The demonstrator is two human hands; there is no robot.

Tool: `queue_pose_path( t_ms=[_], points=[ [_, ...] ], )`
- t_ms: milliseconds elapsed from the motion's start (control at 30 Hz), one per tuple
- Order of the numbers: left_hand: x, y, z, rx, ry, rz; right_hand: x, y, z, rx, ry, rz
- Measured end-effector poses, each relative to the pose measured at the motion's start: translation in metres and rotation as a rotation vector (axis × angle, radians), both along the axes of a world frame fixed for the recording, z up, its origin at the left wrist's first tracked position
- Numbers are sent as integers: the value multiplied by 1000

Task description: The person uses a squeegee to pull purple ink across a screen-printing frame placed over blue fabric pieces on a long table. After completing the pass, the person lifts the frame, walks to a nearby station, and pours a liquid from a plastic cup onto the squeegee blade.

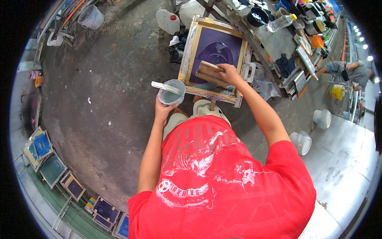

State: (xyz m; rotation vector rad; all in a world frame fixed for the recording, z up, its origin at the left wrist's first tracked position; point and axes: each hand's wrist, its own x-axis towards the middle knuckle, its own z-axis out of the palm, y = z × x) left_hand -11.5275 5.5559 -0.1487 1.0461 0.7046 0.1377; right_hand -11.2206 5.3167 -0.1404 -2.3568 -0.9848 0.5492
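Note:
My left hand [164, 109] is wrapped round the lower side of a clear plastic tub [181, 85] with pale liquid inside. A white flat-handled stirrer or spatula [163, 86] lies across the tub's rim. In my right hand [230, 73] is a wooden squeegee [210, 71], tilted over the lower part of a screen printing frame [187, 65]. The frame has a wooden border, taped inner edges and a dark purple mesh with a rounded design. A bluish-white wet patch shows on the mesh below the squeegee. Whether the blade touches the mesh is hidden.
A white jug with a red cap [168, 22] stands beyond the frame, beside a black plastic bag [177, 49]. At right, a bench holds a clear bottle [280, 24], a black bowl [258, 16] and several pots. White buckets [301, 143] and another person [352, 71] are farther right.

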Motion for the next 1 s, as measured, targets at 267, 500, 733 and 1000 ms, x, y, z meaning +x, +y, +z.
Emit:
queue_pose_path(
  t_ms=[267,500,733,1000],
  points=[
    [-4,-10,-5,28,52,-12,45,40,-34,-357,528,133],
    [8,-18,-14,117,112,-48,78,10,-64,-304,933,105],
    [67,-23,-5,736,83,-271,75,-34,42,166,1072,-138],
    [144,-67,16,370,-136,-437,-35,-61,206,666,330,-311]
  ],
)
